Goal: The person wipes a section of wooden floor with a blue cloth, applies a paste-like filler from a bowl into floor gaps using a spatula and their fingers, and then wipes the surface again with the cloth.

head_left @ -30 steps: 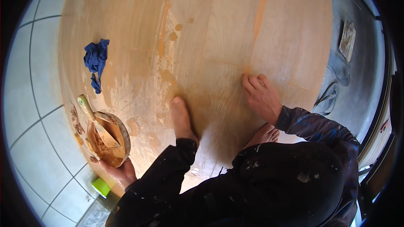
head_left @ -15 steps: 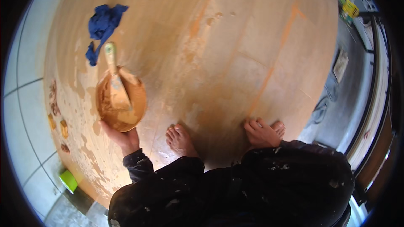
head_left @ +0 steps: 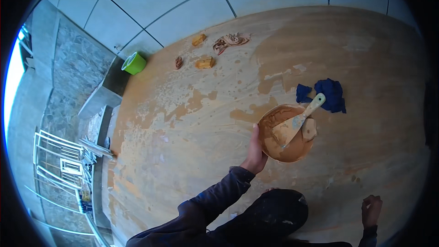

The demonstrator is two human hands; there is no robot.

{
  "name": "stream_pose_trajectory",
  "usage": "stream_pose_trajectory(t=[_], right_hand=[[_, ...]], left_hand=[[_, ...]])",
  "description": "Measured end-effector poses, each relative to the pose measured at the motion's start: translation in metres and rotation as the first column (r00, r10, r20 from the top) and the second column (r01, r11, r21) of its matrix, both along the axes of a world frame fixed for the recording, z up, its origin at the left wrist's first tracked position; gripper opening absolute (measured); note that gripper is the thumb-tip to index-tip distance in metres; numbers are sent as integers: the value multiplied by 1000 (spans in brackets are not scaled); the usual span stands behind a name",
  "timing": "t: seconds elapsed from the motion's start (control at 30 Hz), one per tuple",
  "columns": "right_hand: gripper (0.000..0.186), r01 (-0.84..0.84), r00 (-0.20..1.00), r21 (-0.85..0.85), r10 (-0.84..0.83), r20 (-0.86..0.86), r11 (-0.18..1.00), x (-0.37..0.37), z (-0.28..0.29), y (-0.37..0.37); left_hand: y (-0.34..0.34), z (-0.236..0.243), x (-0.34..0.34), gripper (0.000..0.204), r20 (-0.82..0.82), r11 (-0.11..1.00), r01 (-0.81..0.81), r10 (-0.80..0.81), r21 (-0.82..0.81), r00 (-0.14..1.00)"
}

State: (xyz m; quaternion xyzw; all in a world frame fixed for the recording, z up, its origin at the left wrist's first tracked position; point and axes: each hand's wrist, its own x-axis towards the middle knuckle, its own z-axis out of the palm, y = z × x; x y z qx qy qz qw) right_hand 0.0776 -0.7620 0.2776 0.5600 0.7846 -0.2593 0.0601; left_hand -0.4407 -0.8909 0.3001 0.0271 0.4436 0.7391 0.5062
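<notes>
My left hand (head_left: 256,152) grips the side of a round bowl (head_left: 292,156) of orange-brown paste, thumb over the rim. Inside, a putty knife (head_left: 291,130) smeared with paste lies at a slant, its pale handle sticking out past the far rim. A pale tan lump (head_left: 309,129) sits beside its blade. Just beyond the handle, a crumpled blue cloth (head_left: 331,97) rests on the floor. At the lower right, my right hand (head_left: 371,211) hangs apart from the bowl with its fingers curled in; nothing shows in it.
Orange-brown smears cover the tiled floor (head_left: 183,132). Near the white tiled wall (head_left: 192,4) lie two yellow sponges (head_left: 205,62) and a stained rag (head_left: 232,42). A green bucket (head_left: 134,63) stands in the corner. White metal racks (head_left: 59,155) are at the left.
The view has swung left, bringing the wall and racks in. My right hand has left its place by my foot and curled up. My left hand still grips the bowl.
</notes>
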Motion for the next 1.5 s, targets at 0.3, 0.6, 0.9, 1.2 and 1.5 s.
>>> stream_pose_trajectory(t=[0.3,0.6,0.9,1.2,1.5], right_hand=[[79,-236,764,-748,-358,-538,620,-261,330,-47],[49,-282,772,-841,-411,-484,461,-546,522,-183],[34,-389,727,-599,-166,-666,700,-864,599,-155],[42,-535,661,-480,-9,-750,695,-1265,661,-95],[42,-397,737,-551,-103,-668,734,-1601,601,-128]], left_hand=[[-104,316,-59,78,105,982,-160,171,-104,980],[-241,534,-177,67,175,917,-343,379,-204,909],[-251,600,-497,78,-378,925,-263,149,-273,914],[-307,618,-881,56,-421,736,-260,-38,-625,906],[-398,516,-1359,40,-519,678,-400,31,-617,854]])
